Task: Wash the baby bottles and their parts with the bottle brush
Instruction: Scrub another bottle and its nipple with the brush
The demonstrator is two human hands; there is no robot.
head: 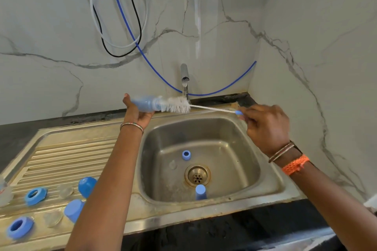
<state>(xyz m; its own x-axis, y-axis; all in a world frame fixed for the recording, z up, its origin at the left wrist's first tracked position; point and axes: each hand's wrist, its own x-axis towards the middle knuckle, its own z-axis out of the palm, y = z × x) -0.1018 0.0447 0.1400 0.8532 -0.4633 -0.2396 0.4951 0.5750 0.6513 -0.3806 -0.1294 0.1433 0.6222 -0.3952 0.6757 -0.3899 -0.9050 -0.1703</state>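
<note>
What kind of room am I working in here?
Most likely a home kitchen: a steel sink with a ribbed draining board, a tap behind it, and marble-look wall tiles.

You've got a dull, stained steel sink (pixel 271 181), glossy marble-look wall (pixel 51 26), matt blue plastic bottle (pixel 145 104) w/ white-bristled brush (pixel 179 105).

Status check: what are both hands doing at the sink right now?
Left hand grips bottle. Right hand holds bottle brush, bristles at bottle mouth. Tap off. Nothing obstructing.
</note>
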